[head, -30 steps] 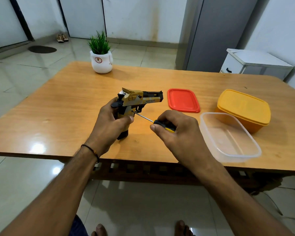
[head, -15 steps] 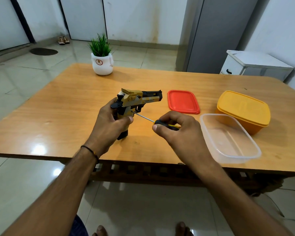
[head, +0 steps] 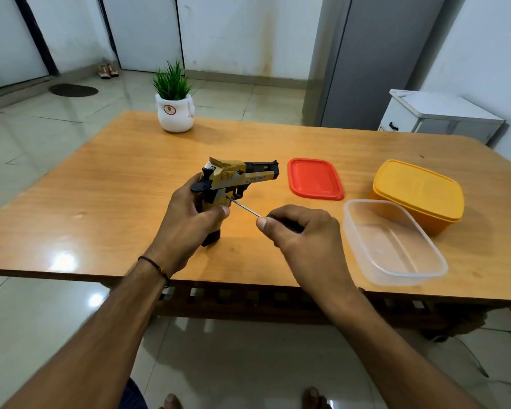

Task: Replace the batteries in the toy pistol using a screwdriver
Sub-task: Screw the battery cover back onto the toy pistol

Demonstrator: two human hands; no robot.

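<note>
Screwdriver [head: 246, 208], thin metal shaft, on plastic pistol [head: 236, 176]

Bare forearms [head: 101, 335], dark cord bracelet [head: 156, 267] on left wrist

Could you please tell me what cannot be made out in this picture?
Head view:
1. Screw head at the tip of the screwdriver: too small to see.
2. Screwdriver handle: mostly hidden inside the right hand.
3. Handle of the toy pistol: largely covered by the left hand.
4. Contents of the yellow box: hidden by its opaque lid.
</note>
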